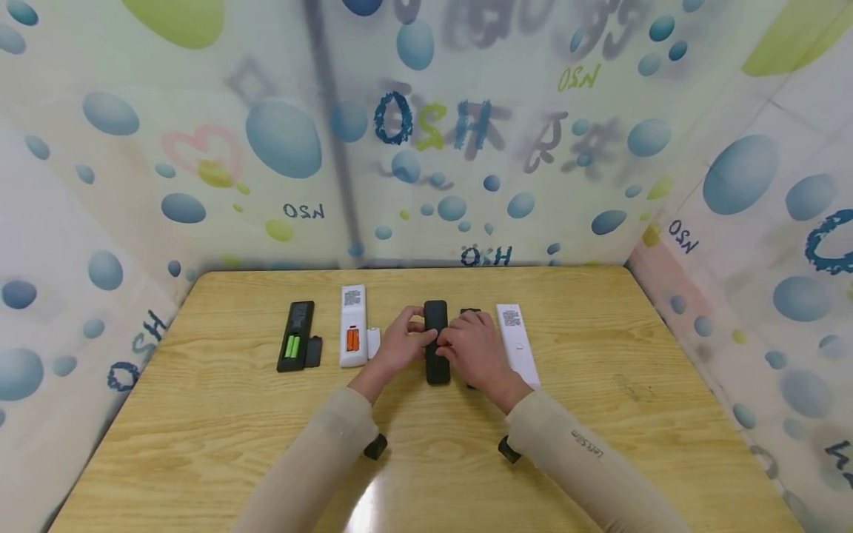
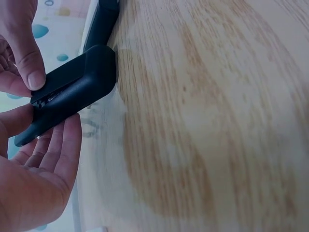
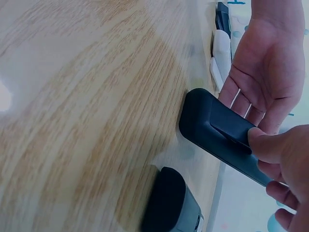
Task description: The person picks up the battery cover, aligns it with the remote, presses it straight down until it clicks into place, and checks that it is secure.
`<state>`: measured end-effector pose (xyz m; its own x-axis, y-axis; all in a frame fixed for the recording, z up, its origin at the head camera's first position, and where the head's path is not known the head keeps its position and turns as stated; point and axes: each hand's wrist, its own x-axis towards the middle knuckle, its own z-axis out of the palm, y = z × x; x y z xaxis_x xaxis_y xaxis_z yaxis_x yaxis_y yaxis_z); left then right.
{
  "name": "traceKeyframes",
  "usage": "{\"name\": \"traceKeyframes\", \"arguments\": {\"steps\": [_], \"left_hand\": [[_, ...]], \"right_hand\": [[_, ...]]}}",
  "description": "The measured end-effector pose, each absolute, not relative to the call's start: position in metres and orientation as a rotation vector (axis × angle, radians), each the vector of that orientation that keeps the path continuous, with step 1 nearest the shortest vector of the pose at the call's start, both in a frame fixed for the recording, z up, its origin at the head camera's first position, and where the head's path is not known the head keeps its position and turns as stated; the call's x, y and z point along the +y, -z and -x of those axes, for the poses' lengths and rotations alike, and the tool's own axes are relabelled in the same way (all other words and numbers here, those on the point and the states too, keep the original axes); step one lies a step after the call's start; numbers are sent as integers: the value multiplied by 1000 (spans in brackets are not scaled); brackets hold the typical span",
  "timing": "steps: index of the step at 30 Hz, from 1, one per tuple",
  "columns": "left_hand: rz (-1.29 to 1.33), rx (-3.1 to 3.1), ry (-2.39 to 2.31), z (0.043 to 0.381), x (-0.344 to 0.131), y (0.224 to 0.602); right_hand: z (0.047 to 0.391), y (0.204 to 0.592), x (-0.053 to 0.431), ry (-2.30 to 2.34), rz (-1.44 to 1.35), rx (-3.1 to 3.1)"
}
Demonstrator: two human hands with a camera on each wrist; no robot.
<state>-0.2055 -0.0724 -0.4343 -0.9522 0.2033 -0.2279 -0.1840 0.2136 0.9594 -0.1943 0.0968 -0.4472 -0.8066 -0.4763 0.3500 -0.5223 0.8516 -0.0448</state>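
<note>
A black remote control (image 1: 437, 370) lies back side up in the middle of the table, one end raised in the wrist views. My left hand (image 1: 400, 344) grips it, fingers along its side and underneath, thumb at the edge. From the other side my right hand (image 1: 476, 346) pinches the battery cover (image 3: 234, 126) with the thumb on top. One end of that cover stands lifted off the body, leaving a dark gap in both wrist views. The battery compartment's inside is hidden. Under the right hand lies another black remote (image 3: 166, 203), mostly covered in the head view.
To the left are a black remote (image 1: 301, 317) with green batteries, its cover (image 1: 313, 353) beside it, and a white remote (image 1: 353, 298) with orange batteries next to its cover (image 1: 374, 343). Another white remote (image 1: 516, 337) lies right. Patterned cloth (image 1: 426, 244) hangs behind the wooden table (image 1: 200, 414).
</note>
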Motion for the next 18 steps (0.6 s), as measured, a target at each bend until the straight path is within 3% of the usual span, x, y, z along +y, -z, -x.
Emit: {"name": "traceKeyframes", "arguments": {"steps": [8,18], "left_hand": [[-23,2173,-1787,204,-72,431],[21,2197,-1811,221,-71,463]], "right_hand": [[195,450,96,-159,-722,-2698],[196,447,101,-234,-660,-2751]]}}
